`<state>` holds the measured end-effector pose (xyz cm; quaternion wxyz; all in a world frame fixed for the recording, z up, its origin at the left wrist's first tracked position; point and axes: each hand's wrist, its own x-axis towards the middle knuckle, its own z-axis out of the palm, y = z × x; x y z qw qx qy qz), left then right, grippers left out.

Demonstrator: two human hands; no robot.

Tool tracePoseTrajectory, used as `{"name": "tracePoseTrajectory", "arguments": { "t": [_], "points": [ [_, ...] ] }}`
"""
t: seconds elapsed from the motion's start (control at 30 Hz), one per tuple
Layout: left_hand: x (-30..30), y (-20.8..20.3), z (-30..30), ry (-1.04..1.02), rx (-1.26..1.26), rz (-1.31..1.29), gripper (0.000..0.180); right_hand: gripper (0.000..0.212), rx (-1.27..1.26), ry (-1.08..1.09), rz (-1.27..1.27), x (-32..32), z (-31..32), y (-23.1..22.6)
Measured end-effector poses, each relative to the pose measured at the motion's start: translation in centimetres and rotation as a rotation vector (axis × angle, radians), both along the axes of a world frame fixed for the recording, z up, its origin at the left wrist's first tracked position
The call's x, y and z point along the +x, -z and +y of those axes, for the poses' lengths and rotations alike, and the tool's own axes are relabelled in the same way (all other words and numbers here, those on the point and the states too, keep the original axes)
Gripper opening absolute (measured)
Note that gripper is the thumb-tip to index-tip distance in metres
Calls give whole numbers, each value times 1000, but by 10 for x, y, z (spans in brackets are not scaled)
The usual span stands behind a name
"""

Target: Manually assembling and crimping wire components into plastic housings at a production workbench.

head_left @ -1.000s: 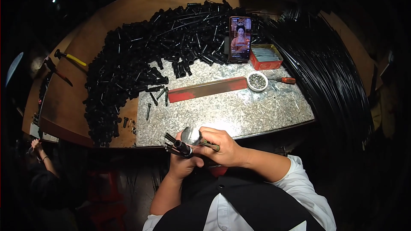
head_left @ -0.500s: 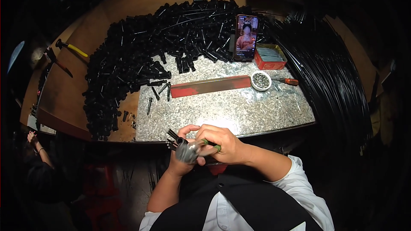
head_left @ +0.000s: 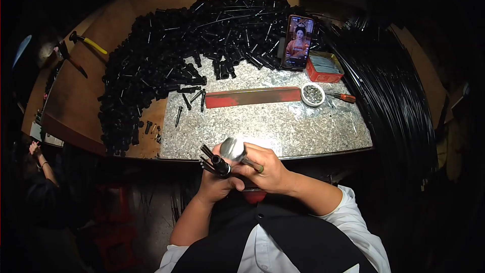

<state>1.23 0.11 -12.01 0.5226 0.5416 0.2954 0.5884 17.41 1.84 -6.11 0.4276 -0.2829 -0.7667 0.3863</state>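
Speckled slab (head_left: 252, 126) lies beyond; at its near edge, left hand (head_left: 218, 188) clasps black tubes (head_left: 219, 163) and right hand (head_left: 271, 171) grips a round-headed metal tool (head_left: 232, 148), now beside the tubes rather than blurred across them as a moment ago, judged a gap between taps.

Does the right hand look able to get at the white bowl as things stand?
Probably yes: the way over the speckled slab to the white bowl looks free, the red bar lying left of it. But the right hand holds a metal-headed tool, which might hamper grasping.
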Motion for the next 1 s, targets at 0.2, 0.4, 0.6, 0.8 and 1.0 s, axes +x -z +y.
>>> {"name": "tracePoseTrajectory", "arguments": {
  "t": [0.2, 0.4, 0.6, 0.8, 1.0],
  "points": [
    [2, -20, -7, 190, -269, -209, 96, 9, -97, -16, 92, -3, -3, 0],
    [0, -19, -6, 119, -251, -94, 92, 8, -159, -24, 102, 0, -5, 9],
    [-1, -15, -5, 137, -213, -49, 94, 7, -153, -70, 273, 0, -5, 15],
    [1, -22, -8, 131, -201, -99, 96, 5, -215, -4, 295, -11, -11, 19],
    [0, -16, -7, 105, -165, -59, 97, 5, -170, 17, 271, -11, -12, 19]
  ]
}}
